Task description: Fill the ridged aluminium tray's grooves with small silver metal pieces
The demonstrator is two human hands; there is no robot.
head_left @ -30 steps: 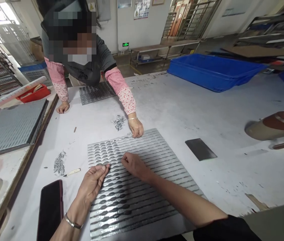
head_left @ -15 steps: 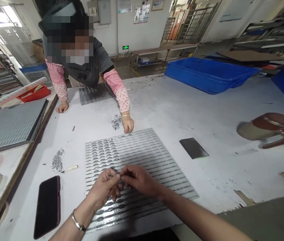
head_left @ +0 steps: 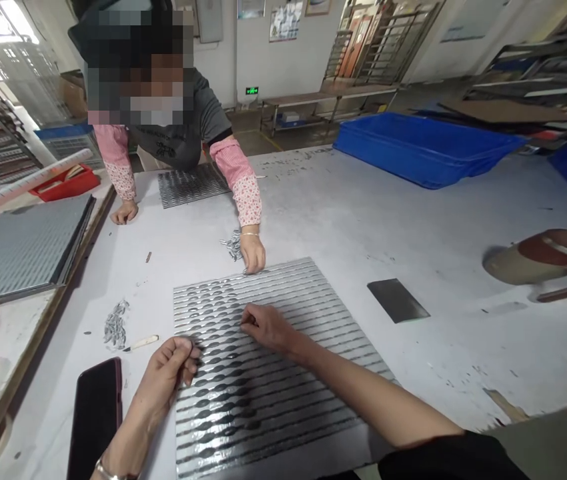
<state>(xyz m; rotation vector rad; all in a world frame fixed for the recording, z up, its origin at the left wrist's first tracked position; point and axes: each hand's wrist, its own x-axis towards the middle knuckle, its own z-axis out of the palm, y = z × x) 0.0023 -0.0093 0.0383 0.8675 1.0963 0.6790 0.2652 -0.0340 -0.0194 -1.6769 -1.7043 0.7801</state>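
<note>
A silvery panel (head_left: 303, 360) with dark parallel strips lies flat on the table; rows of dark leaf-shaped bulges mark its left half. Over the panel's middle, my right hand (head_left: 269, 328) is closed in a pinch, its fingertips near the bulges. My left hand (head_left: 168, 370) hovers by the left edge, thumb against curled fingers. Whatever either hand pinches is too small or hidden to make out. Left of the panel are a pile of small grey leaf-shaped slivers (head_left: 116, 325) and a light-handled knife (head_left: 143, 343).
Across the table a co-worker's hand (head_left: 252, 253) touches the panel's far edge, beside another sliver pile (head_left: 233, 245). A phone (head_left: 96, 420) lies at left. To the right are a dark rectangular plate (head_left: 397, 300), a lidded jug (head_left: 523, 260) and a blue bin (head_left: 413, 157).
My hands, together over the panel before, are now apart. The left has moved left to the panel's edge, the right slightly up and away. The co-worker's hand has shifted slightly.
</note>
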